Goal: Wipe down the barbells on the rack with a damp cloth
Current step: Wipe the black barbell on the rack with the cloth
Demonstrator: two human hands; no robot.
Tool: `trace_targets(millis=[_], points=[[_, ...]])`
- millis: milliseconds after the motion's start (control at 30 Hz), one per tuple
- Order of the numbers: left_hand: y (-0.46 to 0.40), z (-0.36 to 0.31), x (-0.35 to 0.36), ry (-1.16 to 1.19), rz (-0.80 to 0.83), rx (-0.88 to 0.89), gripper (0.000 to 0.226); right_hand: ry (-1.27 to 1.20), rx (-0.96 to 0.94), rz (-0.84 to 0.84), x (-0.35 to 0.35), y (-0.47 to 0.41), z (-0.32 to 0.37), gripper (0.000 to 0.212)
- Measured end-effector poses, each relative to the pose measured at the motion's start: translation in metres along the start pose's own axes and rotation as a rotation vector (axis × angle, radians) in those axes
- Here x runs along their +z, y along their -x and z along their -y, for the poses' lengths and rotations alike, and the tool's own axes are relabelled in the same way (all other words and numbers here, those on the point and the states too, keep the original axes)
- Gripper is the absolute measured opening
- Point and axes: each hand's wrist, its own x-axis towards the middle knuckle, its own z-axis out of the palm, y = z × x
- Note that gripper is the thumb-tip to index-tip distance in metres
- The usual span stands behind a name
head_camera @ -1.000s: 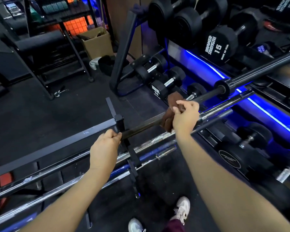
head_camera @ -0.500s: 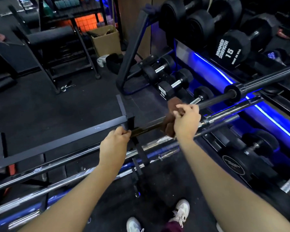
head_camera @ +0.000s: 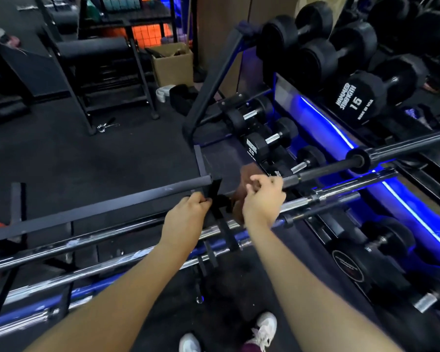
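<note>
Black barbell (head_camera: 323, 171): it lay on the top level of the barbell rack (head_camera: 92, 207), its dark shaft running up and right to a collar and a thicker sleeve that reached out of view.
Brown cloth (head_camera: 248, 177): it was bunched around the shaft just right of the rack's upright bracket, so the fabric met the metal on all sides; blur hid whether it looked damp.
Right hand (head_camera: 263, 199): it was curled over the cloth and pinched it to the bar, probably to slide it along the shaft.
Left hand (head_camera: 187, 215): its fingers were closed at the bracket where the bar's end rested, likely to stop the bar rolling or shifting under the wipe.
Other bars: chrome barbells (head_camera: 323, 196) lay on lower pegs, just beside and below the black one, untouched by either hand.
Progress: judged mid-wipe on the top bar, with the chrome ones apparently left to do.
Floor: dark rubber matting (head_camera: 61, 158); white shoes (head_camera: 264, 329) stood close to the rack.
Room: a gym, with a dumbbell rack (head_camera: 302, 118) lit blue to the right, a cardboard box (head_camera: 173, 64) and a padded bench behind.
</note>
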Motion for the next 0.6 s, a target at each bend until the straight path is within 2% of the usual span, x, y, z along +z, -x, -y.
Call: trace_targets(millis=[100,167,267,333,367,467,533,600], points=[[0.000,-0.001,-0.004,0.049,0.043,0.003,0.034,0.036,-0.192,0.057,0.010,0.047,0.013,0.015],[0.002,0.000,-0.004,0.062,0.051,0.003,0.031,0.008,-0.248,0.142,0.008,0.039,0.007,0.016],[0.004,0.003,-0.003,0.054,0.059,0.009,0.044,-0.010,-0.132,0.056,-0.011,-0.009,-0.006,0.019],[0.002,0.005,-0.003,0.060,0.071,0.008,0.048,0.072,-0.031,-0.002,-0.017,-0.022,-0.010,0.019],[0.002,0.005,-0.003,0.062,0.081,0.012,0.049,0.135,-0.048,0.001,-0.015,-0.017,-0.007,0.019],[0.004,0.010,-0.007,0.059,0.092,0.010,0.042,0.256,-0.253,0.079,-0.007,0.016,0.001,0.020],[0.011,0.017,-0.011,0.033,0.078,-0.013,0.033,0.258,-0.386,0.150,-0.006,0.031,-0.001,0.018],[0.021,0.026,-0.013,0.046,0.049,-0.041,0.034,0.254,-0.460,0.229,-0.010,0.036,-0.003,0.016]])
